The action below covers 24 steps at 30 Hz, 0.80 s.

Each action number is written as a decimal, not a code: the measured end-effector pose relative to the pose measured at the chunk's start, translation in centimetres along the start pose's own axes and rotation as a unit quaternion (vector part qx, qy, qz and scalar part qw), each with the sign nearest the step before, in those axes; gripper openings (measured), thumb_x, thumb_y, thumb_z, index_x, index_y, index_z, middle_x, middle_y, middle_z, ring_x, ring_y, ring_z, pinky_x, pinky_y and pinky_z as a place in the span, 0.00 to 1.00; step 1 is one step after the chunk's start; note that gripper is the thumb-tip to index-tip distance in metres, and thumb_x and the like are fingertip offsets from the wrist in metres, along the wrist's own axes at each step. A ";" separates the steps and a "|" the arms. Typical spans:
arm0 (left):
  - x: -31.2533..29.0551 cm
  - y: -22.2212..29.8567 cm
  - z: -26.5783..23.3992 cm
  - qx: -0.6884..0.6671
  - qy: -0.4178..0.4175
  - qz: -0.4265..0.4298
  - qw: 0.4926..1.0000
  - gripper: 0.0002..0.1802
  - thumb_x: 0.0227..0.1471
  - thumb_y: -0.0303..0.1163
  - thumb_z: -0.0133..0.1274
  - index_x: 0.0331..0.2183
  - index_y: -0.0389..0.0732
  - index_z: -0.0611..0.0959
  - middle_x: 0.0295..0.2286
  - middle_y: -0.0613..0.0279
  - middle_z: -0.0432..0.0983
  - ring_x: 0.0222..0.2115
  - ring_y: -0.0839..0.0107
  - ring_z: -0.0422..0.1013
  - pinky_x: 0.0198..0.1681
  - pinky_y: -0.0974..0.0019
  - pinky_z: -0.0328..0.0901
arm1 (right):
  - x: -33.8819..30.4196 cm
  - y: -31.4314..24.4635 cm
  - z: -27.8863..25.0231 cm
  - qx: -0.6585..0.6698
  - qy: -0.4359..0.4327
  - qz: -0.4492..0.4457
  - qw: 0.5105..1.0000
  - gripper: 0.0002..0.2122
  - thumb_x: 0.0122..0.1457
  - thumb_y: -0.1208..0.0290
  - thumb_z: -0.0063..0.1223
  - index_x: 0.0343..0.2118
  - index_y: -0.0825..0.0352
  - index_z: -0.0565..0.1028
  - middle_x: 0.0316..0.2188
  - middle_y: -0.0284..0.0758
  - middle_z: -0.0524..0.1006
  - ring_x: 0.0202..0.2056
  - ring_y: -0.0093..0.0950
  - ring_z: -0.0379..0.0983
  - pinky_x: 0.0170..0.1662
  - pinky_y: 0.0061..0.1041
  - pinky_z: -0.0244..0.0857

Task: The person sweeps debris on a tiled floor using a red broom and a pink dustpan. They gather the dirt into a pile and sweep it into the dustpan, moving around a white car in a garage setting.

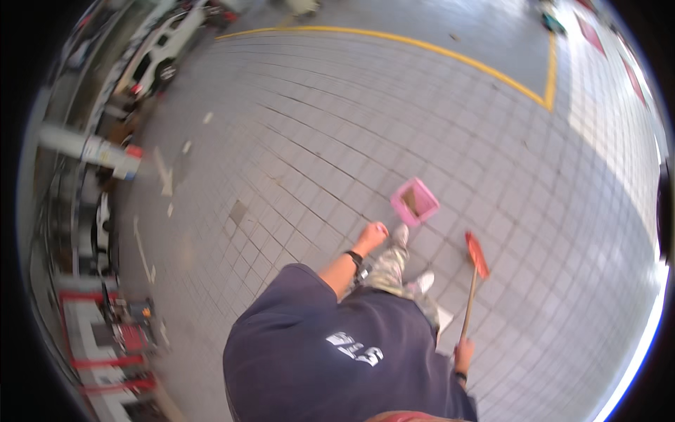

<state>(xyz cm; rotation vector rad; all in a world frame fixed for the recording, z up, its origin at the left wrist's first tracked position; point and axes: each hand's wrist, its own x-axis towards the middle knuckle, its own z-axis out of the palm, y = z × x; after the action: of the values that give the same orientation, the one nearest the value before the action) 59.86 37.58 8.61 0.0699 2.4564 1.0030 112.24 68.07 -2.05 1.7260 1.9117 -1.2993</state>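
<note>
My right hand (464,350) is closed around the wooden handle of a broom (470,309). Its red head (477,254) is low over the tiled floor, to the right of my feet. In front of my body, my left hand (374,235) is closed on a small pink end, the same colour as the pink dustpan (432,204) just beyond it. Motion blur hides how the handle runs between hand and pan. The dustpan is square with raised walls, and a brownish patch shows inside it. My shoe (401,235) is close to its near side.
Grey tiles (316,162) surround me, with a yellow line (422,43) bordering a grey area ahead. Far left are a white car (165,53), a white post (105,153) and red-framed equipment (105,330). White arrows mark the floor there. Bright light falls on the right.
</note>
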 end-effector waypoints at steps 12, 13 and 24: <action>-2.4 2.9 4.2 0.182 -0.107 0.103 0.972 0.10 0.50 0.36 0.55 0.36 0.51 0.86 0.30 0.54 0.82 0.34 0.53 0.78 0.37 0.56 0.71 | -0.9 -7.6 -3.4 -0.035 0.126 -0.021 0.991 0.15 0.55 0.63 0.54 0.29 0.75 0.77 0.21 0.49 0.78 0.19 0.37 0.77 0.25 0.36 0.71; -2.6 3.4 4.5 0.198 -0.116 0.103 0.968 0.10 0.50 0.37 0.55 0.36 0.51 0.86 0.31 0.54 0.82 0.35 0.53 0.78 0.38 0.56 0.71 | -0.8 -6.9 -3.5 -0.065 0.145 -0.029 0.987 0.15 0.55 0.63 0.54 0.30 0.75 0.77 0.22 0.51 0.78 0.21 0.41 0.78 0.27 0.39 0.72; -3.5 4.3 7.9 0.287 -0.195 0.120 0.930 0.15 0.52 0.38 0.53 0.42 0.53 0.84 0.37 0.54 0.82 0.41 0.52 0.77 0.44 0.53 0.71 | -0.6 -12.0 -4.2 -0.141 0.099 -0.005 0.985 0.14 0.57 0.65 0.50 0.35 0.74 0.77 0.35 0.57 0.78 0.40 0.56 0.75 0.44 0.49 0.70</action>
<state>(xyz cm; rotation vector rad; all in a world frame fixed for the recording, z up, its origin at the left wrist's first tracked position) 66.01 45.06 8.10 0.7058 2.3095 0.2788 103.16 72.07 6.01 1.7513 2.0944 -0.8344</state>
